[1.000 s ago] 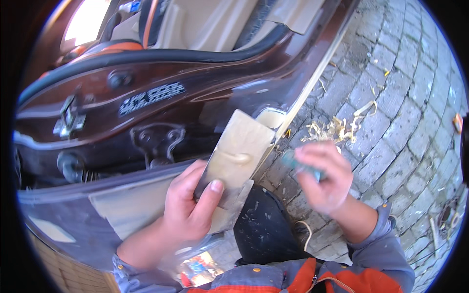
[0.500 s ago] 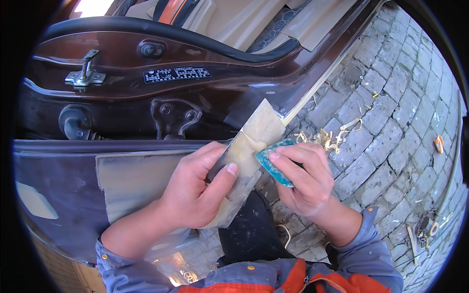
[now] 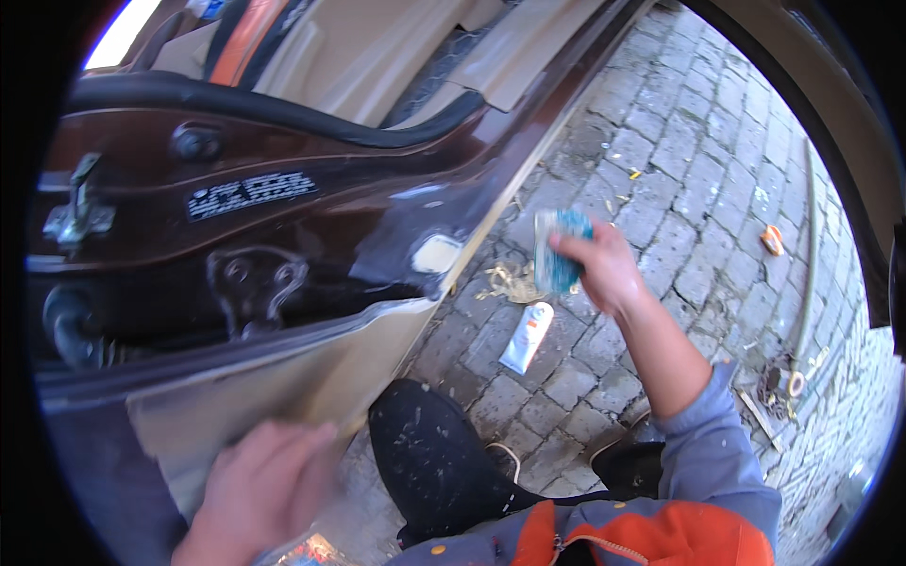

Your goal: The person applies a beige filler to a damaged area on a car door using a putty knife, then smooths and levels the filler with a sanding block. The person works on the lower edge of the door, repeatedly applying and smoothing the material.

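Note:
My right hand grips a teal flexible putty spreader, held upright above the paving with a pale smear along its edge. Low on the left, my left hand is smeared by motion in front of the beige-coated body panel; whether it holds anything does not show. Between the hands is the brown car's sill corner, where a cream patch of filler sits on a dulled grey area. A white and orange squeeze tube lies on the bricks below the spreader.
Dried yellowish scraps lie on the brick paving. Further right are an orange and white object and a roll of tape. The door striker juts out on the left. My knee is close to the panel.
My hands have moved apart: the left down and leftward, the right upward with the spreader. The putty-smeared plate has gone from view. The view has shifted, exposing the filler patch and the tube.

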A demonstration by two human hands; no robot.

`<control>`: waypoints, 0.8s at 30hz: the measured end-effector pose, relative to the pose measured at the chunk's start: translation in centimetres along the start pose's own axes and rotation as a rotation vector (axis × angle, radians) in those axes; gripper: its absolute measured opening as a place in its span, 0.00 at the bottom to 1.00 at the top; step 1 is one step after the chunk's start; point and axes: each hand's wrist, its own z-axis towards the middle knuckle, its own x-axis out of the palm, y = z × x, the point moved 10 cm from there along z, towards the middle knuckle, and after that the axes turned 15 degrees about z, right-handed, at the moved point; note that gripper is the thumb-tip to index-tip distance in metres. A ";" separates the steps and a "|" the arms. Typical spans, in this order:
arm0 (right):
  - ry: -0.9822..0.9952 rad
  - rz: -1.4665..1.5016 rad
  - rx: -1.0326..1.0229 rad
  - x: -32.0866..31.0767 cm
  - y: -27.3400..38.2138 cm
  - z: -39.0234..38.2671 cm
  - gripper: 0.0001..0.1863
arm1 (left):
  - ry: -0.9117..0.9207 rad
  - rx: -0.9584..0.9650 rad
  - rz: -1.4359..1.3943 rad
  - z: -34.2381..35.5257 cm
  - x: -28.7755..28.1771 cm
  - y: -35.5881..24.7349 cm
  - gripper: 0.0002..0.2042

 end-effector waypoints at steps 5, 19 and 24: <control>-0.227 -0.667 -0.396 -4.3 3.7 12.6 0.15 | -0.030 0.112 0.063 0.0 -0.2 -1.4 0.23; -0.239 -0.999 -0.654 -1.3 8.3 18.1 0.15 | -0.081 0.147 -0.009 1.7 -0.4 -1.1 0.24; -0.217 -1.188 -0.749 -0.9 9.9 18.5 0.16 | -0.081 0.152 -0.031 1.9 -0.5 -1.1 0.24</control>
